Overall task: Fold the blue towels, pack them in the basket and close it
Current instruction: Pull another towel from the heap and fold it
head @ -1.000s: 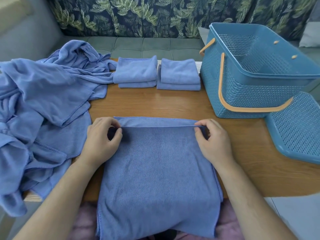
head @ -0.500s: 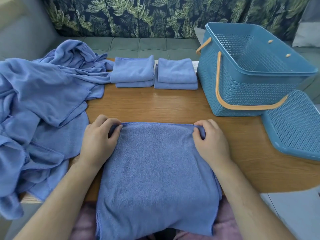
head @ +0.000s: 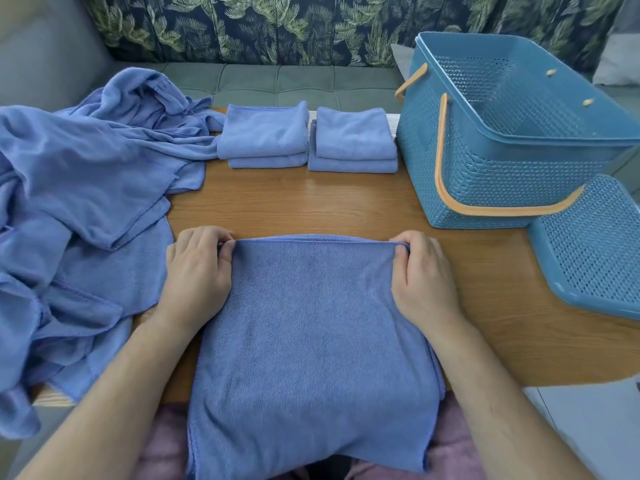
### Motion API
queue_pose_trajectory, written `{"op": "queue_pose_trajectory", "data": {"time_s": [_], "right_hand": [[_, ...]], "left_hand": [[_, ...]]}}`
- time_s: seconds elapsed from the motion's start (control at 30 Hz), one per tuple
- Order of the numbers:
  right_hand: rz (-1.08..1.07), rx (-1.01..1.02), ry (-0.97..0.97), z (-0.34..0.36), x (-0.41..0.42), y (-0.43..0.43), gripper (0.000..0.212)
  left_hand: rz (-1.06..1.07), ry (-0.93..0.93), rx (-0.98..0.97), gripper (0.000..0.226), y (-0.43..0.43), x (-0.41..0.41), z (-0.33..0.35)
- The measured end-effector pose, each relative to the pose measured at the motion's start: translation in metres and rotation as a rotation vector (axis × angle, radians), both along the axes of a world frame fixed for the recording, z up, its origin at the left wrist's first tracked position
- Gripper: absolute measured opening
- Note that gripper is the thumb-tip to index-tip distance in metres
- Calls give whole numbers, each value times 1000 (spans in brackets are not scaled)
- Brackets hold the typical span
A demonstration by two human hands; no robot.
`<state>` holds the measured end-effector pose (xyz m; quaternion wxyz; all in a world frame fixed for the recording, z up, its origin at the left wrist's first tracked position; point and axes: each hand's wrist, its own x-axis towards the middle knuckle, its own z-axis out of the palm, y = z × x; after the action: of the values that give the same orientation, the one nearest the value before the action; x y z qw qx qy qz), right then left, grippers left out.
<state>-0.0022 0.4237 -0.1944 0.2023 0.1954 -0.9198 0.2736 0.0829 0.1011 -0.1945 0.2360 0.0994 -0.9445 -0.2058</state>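
Two hands (head: 197, 271) (head: 423, 276) at far towel (head: 311, 327) corners

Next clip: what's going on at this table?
A person is mid-fold on a blue towel draped over the near table edge: the left hand and right hand each pinch a far corner. A folded stack and a second stack sit at the back; an unfolded pile lies to the left. The basket stands open with no towel showing inside, its lid lying beside it.
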Motion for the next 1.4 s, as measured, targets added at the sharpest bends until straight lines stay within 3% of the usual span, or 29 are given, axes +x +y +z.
{"op": "queue_pose_trajectory", "data": {"time_s": [0.4, 0.67, 0.83, 0.93, 1.07, 1.4], "right_hand": [[-27, -341, -113, 5, 1, 8, 4], [-5, -419, -188, 26, 7, 10, 14], [40, -375, -129, 80, 6, 17, 14], [58, -313, -78, 118, -1, 19, 17], [80, -212, -41, 173, -18, 15, 16], [86, -225, 71, 297, -42, 1, 10]], "left_hand": [[-69, 74, 252, 6, -4, 5, 12], [-31, 111, 317, 3, 0, 16, 32], [-59, 161, 283, 1, 5, 19, 87], [-104, 211, 161, 16, -4, 14, 125], [-109, 194, 48, 14, -18, -4, 176], [-81, 335, 98, 16, -28, -31, 292]]}}
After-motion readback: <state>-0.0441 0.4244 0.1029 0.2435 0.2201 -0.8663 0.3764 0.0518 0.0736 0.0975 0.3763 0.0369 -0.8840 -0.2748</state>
